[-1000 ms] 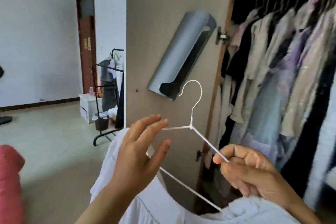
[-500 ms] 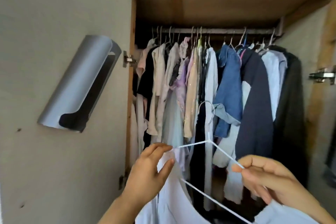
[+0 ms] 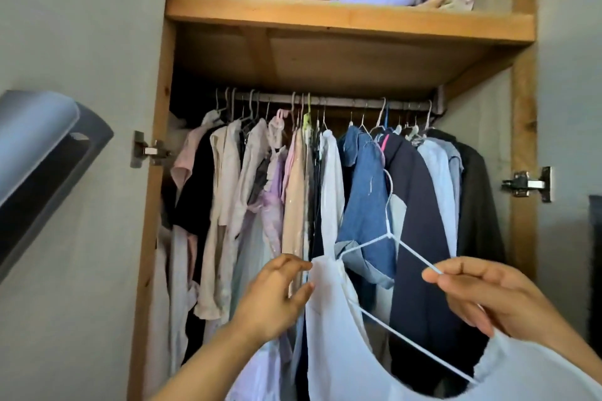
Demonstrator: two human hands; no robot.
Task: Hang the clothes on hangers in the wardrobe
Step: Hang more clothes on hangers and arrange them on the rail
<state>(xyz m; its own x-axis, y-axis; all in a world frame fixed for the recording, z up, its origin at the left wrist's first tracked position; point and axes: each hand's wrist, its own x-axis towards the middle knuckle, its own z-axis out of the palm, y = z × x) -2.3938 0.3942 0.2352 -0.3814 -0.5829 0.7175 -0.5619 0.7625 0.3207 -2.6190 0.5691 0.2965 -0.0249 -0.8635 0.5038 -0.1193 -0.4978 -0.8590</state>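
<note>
Seating the white top on its wire hanger, in front of the open wardrobe.

Your right hand [image 3: 488,296] is pinching the white wire hanger's [image 3: 389,238] right arm, while your left hand [image 3: 277,296] is gripping the white sleeveless top's [image 3: 338,335] strap at the hanger's left end. Be settling both straps squarely before lifting (the right one looks unseated), then be aiming the hook at the gap near the rail's [image 3: 342,100] middle, beside the denim shirt [image 3: 361,192].

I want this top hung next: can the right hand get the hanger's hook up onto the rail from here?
Probably yes. The right hand pinches the white hanger in front of the open wardrobe, nothing blocking the way up. The rail is crowded; the thinner stretch above the denim shirt looks easiest.
</note>
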